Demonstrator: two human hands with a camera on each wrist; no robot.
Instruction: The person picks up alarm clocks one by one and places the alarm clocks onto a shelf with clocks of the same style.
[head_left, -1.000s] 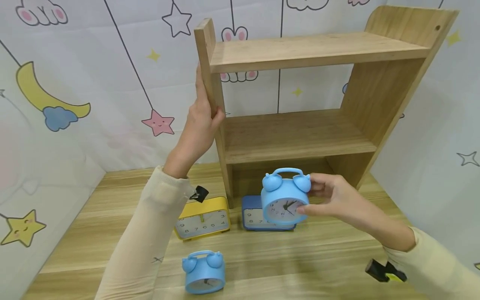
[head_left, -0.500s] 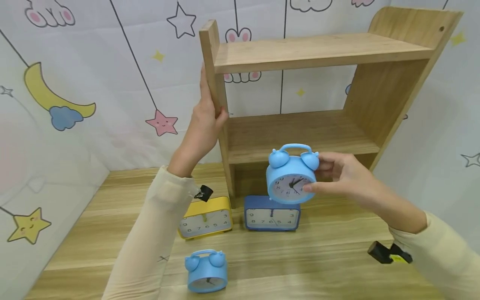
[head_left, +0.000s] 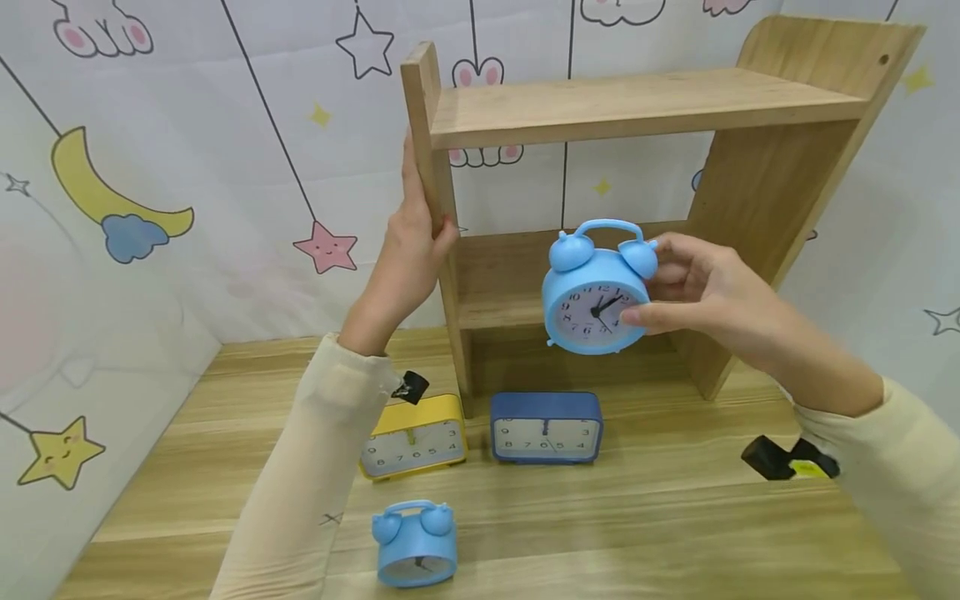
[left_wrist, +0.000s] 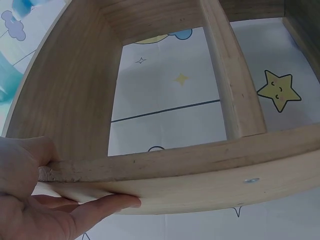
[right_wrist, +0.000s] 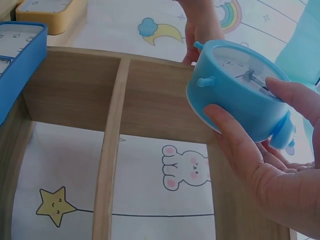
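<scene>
A light-blue twin-bell alarm clock [head_left: 597,292] is held up in front of the middle shelf by my right hand [head_left: 708,296]. The thumb presses on its face and the fingers lie behind it, as the right wrist view also shows. My left hand [head_left: 408,254] grips the left side panel of a wooden shelf unit [head_left: 645,96]. In the left wrist view the thumb [left_wrist: 42,150] is on the inner side of that panel and the fingers [left_wrist: 107,205] on its outer side.
On the wooden table [head_left: 637,533] stand a yellow rectangular clock [head_left: 420,450], partly behind the left sleeve, and a blue rectangular clock [head_left: 546,433] before the lowest shelf. A second light-blue twin-bell clock [head_left: 416,546] is nearer the front. A patterned curtain [head_left: 247,275] hangs behind.
My right hand has raised the light-blue alarm clock from before the blue clock to the height of the middle shelf, tilting its face more upright. My left hand stays on the side panel.
</scene>
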